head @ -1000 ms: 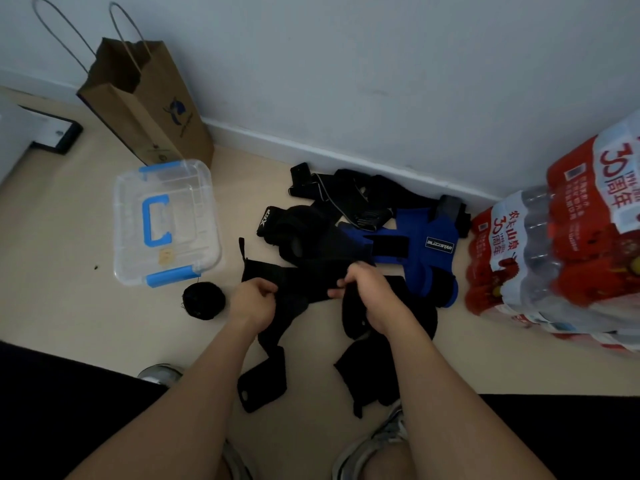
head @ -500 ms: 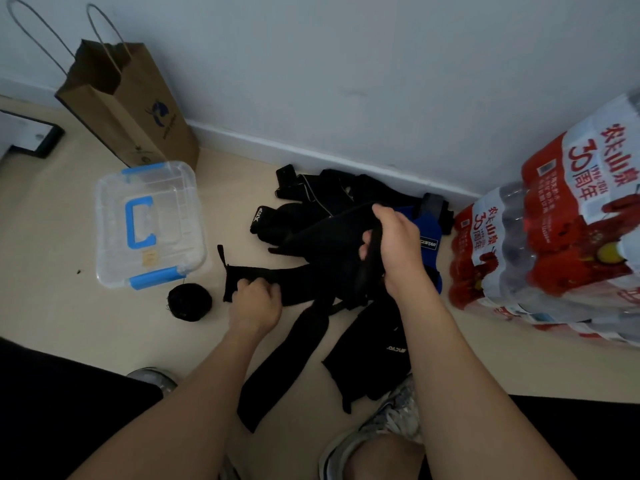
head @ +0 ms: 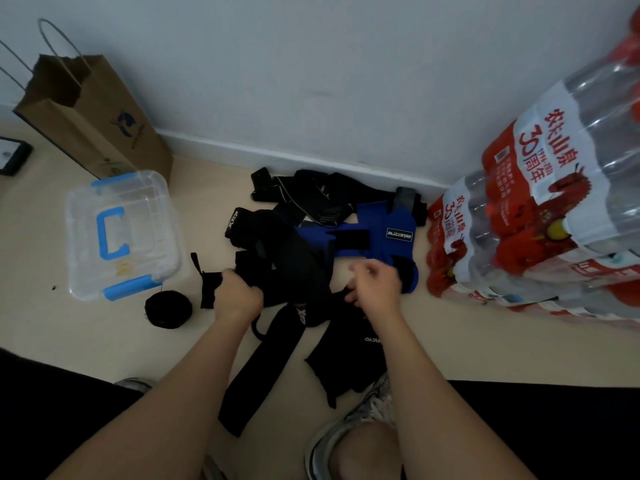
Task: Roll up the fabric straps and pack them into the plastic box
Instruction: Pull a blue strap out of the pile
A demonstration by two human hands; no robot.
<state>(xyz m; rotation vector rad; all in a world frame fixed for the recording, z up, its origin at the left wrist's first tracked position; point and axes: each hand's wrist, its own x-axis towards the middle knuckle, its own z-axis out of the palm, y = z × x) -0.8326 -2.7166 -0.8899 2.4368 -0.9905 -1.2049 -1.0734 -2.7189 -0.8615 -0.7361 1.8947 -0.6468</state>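
Head: one plastic box [head: 152, 216]; one rolled strap [head: 168, 309]

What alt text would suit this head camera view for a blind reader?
A person's left hand grips a black strap on the floor; the right hand, blurred, is over a pile of straps. A closed plastic box sits left.

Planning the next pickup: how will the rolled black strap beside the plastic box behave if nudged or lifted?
The rolled strap looks round and lies free on the floor, so a nudge would probably roll it. It is wound fabric, so likely light and soft; gripped loosely, it may unwind.
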